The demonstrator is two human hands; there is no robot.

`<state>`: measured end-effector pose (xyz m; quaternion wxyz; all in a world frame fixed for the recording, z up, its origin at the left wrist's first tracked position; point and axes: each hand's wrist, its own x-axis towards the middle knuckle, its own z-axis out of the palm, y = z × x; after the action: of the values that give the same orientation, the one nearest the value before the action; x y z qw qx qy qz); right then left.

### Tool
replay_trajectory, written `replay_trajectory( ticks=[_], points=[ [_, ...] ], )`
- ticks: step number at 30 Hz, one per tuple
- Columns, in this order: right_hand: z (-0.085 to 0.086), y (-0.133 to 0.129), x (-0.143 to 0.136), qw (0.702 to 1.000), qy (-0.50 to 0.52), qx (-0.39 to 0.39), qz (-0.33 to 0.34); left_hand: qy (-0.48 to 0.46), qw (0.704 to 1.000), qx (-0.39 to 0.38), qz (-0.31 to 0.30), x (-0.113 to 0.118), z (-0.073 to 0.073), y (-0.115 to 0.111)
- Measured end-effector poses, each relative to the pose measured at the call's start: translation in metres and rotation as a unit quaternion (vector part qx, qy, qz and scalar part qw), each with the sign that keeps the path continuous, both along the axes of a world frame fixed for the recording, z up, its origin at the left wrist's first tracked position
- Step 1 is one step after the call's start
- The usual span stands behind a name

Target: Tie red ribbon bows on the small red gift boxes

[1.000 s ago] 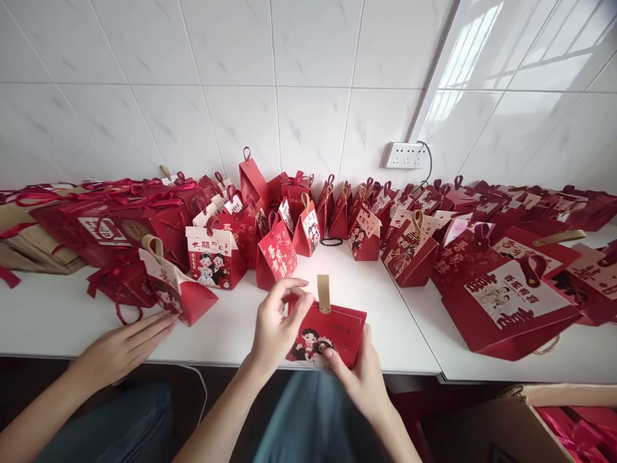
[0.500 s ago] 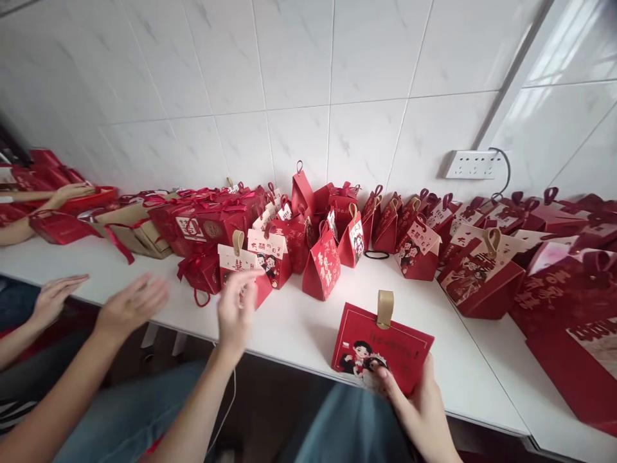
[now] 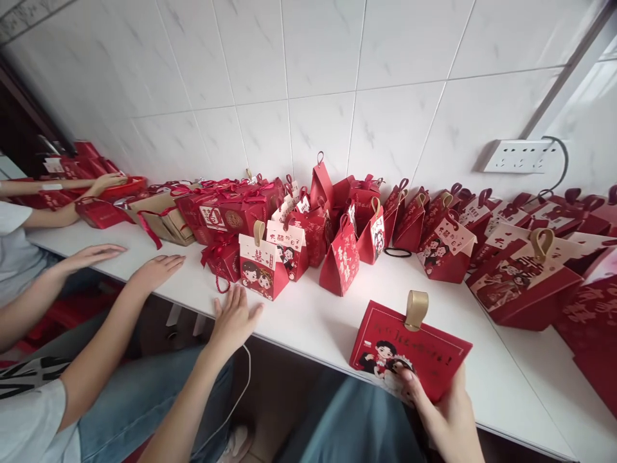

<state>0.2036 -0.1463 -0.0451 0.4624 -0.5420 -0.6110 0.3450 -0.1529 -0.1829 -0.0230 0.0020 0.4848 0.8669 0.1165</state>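
Note:
My right hand (image 3: 450, 411) grips a red gift box (image 3: 409, 350) at its lower right, thumb across the printed cartoon couple. The box has a gold loop handle (image 3: 416, 310) on top and is held tilted above the table's front edge. My left hand (image 3: 236, 321) lies palm down at the table edge, fingers stretched and thumb apart, holding nothing. Just beyond its fingertips stand a red and cream gift box (image 3: 263, 270) with a cartoon couple and a small dark red box (image 3: 222, 260) with a ribbon bow. A red tent-shaped box (image 3: 340, 260) stands farther right.
Many red gift boxes line the white table (image 3: 294, 321) along the tiled wall. A black ring (image 3: 398, 252) lies among them. A power strip (image 3: 520, 156) is on the wall. At left, a co-worker's hands (image 3: 157, 271) rest at the table edge; another person reaches toward a red basket (image 3: 130, 186).
My left hand has come down from the air onto the table edge. A co-worker's hands beside it have also lowered. The gift box stays in my right hand. The view has shifted left.

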Motion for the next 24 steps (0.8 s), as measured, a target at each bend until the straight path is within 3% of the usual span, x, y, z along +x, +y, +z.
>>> replay_trajectory(
  ticks=[6,10,16,20,24],
  points=[
    [0.001,0.001,-0.003,1.000,0.007,0.000,-0.019,-0.010,1.000,0.007,0.025,0.031,0.003,0.031],
    [-0.004,0.001,-0.002,1.000,0.021,0.007,-0.002,0.005,0.999,0.005,0.038,0.028,0.006,0.050],
    [-0.004,-0.003,-0.006,0.999,0.039,0.009,-0.001,0.055,0.998,0.032,-0.012,0.003,-0.007,0.018],
    [0.002,-0.006,-0.011,0.999,0.042,0.005,-0.012,0.032,0.996,-0.018,-0.080,-0.016,-0.007,0.000],
    [-0.002,-0.003,-0.008,0.999,0.042,0.012,-0.003,0.046,0.994,0.016,-0.098,-0.030,-0.008,-0.008]
  ],
)
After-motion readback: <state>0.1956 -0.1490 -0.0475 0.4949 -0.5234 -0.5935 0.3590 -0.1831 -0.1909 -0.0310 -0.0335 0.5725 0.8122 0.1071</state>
